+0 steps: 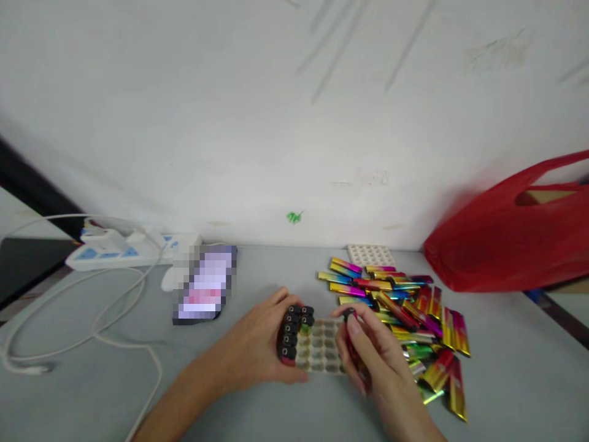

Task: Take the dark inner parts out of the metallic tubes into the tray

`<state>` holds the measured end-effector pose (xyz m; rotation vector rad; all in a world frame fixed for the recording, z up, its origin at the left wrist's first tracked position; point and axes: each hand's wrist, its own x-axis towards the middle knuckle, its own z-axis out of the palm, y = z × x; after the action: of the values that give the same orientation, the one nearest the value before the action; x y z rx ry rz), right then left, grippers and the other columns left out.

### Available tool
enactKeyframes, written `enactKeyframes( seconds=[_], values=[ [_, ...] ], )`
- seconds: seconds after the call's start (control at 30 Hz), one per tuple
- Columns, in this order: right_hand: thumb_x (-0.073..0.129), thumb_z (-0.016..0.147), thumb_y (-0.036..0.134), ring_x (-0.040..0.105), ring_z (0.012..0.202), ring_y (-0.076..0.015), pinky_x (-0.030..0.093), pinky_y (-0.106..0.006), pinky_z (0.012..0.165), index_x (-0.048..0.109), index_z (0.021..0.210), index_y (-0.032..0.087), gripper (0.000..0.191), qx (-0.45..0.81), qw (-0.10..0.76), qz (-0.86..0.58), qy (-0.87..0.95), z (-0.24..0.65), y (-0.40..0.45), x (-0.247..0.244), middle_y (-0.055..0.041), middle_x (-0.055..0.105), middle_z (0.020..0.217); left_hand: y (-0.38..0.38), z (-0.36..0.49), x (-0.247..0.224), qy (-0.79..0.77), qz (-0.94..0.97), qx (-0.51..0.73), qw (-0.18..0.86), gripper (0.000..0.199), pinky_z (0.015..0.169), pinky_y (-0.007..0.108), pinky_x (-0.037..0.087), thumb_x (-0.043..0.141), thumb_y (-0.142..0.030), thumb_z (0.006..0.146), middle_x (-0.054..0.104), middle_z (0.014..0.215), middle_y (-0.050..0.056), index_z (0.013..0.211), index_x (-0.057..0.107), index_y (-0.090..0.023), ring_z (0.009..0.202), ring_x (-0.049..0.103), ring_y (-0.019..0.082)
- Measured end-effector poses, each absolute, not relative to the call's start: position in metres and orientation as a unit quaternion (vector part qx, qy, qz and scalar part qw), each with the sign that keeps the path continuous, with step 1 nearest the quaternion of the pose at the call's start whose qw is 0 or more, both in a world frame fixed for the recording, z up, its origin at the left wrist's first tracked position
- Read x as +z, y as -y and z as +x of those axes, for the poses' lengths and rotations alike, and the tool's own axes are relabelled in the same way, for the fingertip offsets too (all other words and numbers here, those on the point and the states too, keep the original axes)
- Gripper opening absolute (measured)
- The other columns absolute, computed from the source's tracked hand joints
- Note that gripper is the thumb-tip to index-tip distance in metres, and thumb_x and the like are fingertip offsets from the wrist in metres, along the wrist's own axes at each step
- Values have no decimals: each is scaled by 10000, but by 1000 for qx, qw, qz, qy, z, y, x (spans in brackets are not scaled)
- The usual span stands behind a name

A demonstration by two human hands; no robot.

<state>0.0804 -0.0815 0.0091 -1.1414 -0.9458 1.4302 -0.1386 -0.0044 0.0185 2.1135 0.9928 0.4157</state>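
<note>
A cream tray with rows of round-cornered holes (317,351) is on the table in front of me. Several shiny tubes with black ends (289,328) stand upright in its left columns. My left hand (255,344) wraps round the tray's left side and the tubes there, thumb along the near edge. In my right hand (375,356), over the tray's right part, is one tube with a black end (349,313), pinched between thumb and fingers; most of its body is hidden by the hand. A loose pile of shiny multicoloured tubes (405,307) lies just beyond and right of that hand.
A second holed tray (370,255) lies against the wall behind the pile. At right stands a red bag (506,233). On the left are a phone with a blurred screen (207,285), a white power strip (115,252) and a looping white cable (94,325).
</note>
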Motion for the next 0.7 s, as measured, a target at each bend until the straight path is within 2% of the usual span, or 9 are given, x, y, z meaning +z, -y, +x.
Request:
enactKeyframes(
  seconds=[0.1, 0.2, 0.3, 0.43, 0.53, 0.63, 0.7],
  values=[
    [676, 1008, 727, 309, 512, -87, 184, -244, 502, 706, 1035, 202, 527, 611, 516, -466, 378, 84, 79, 0, 50, 512, 628, 4, -138, 19, -392, 826, 160, 374, 611, 925, 365, 503, 1049, -223, 607, 610, 1100, 2, 1082, 665, -227, 1062, 629, 268],
    [596, 936, 887, 282, 479, -103, 213, -252, 467, 696, 799, 190, 718, 663, 490, -441, 355, 86, 72, -15, 59, 389, 518, 4, -137, 20, -394, 825, 157, 374, 611, 924, 368, 502, 1050, -220, 604, 614, 1090, 4, 1079, 665, -223, 1062, 630, 274],
    [632, 842, 953, 217, 451, -96, 227, -254, 420, 634, 672, 210, 762, 692, 500, -405, 326, 84, 68, -22, 83, 303, 497, 4, -137, 20, -391, 826, 160, 373, 629, 923, 366, 506, 1056, -242, 607, 618, 1094, 9, 1103, 669, -226, 1060, 631, 276],
    [730, 932, 784, 348, 503, -97, 301, -230, 451, 624, 768, 206, 610, 670, 538, -402, 317, 81, 73, -8, 46, 475, 628, 4, -137, 20, -386, 829, 164, 370, 594, 913, 352, 510, 1050, -233, 607, 620, 1087, 8, 1067, 675, -232, 1054, 630, 273],
    [766, 984, 663, 332, 476, -77, 253, -223, 456, 628, 914, 223, 467, 652, 537, -419, 333, 81, 79, 4, 61, 531, 657, 3, -137, 21, -388, 828, 160, 371, 601, 927, 363, 514, 1050, -241, 610, 630, 1093, 11, 1082, 678, -233, 1062, 633, 280],
    [771, 983, 662, 279, 478, -79, 208, -238, 481, 626, 915, 227, 463, 651, 532, -426, 334, 83, 81, 7, 75, 498, 606, 4, -137, 22, -388, 830, 155, 369, 593, 943, 376, 516, 1052, -248, 615, 640, 1089, 17, 1074, 676, -239, 1080, 629, 291],
    [719, 979, 736, 302, 517, -95, 223, -255, 517, 648, 854, 205, 550, 666, 520, -421, 332, 84, 80, 5, 52, 484, 594, 4, -137, 22, -386, 832, 155, 367, 593, 942, 377, 515, 1053, -251, 616, 635, 1090, 20, 1072, 675, -238, 1080, 626, 291]
  ],
)
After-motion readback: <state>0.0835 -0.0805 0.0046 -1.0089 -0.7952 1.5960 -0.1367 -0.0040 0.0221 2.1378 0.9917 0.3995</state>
